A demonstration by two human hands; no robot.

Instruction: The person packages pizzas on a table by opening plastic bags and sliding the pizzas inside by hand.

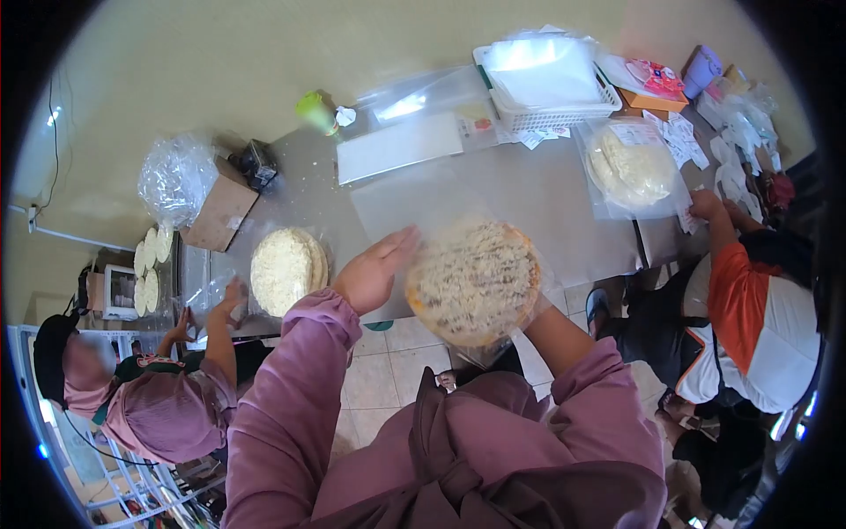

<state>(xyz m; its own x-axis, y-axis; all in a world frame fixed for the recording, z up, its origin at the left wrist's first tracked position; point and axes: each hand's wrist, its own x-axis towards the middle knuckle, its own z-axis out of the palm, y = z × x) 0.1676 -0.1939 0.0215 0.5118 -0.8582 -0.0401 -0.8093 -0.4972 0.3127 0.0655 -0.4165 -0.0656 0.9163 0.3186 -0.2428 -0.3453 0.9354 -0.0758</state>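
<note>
A round, flat pizza (473, 280) with a crumbly pale topping and orange-brown edge is tilted up in front of me inside a clear plastic bag (487, 355). My right hand (544, 315) holds it from below and behind on the right; its fingers are hidden. My left hand (374, 267) is open, fingers stretched out flat, close to the bag's left side; blur hides whether it touches. A clear plastic sheet or bag (414, 201) lies on the table just beyond. To the left rests a stack of pale round crusts (284, 271) on plastic.
Past the table (308, 189) centre lie a white slab (401, 148) and a white basket (564, 110) of plastic bags. Bagged crusts (630, 163) sit right; a cardboard box (222, 207) stands left. Co-workers are at both sides: a mauve sleeve (207, 388) left, an orange sleeve (738, 304) right.
</note>
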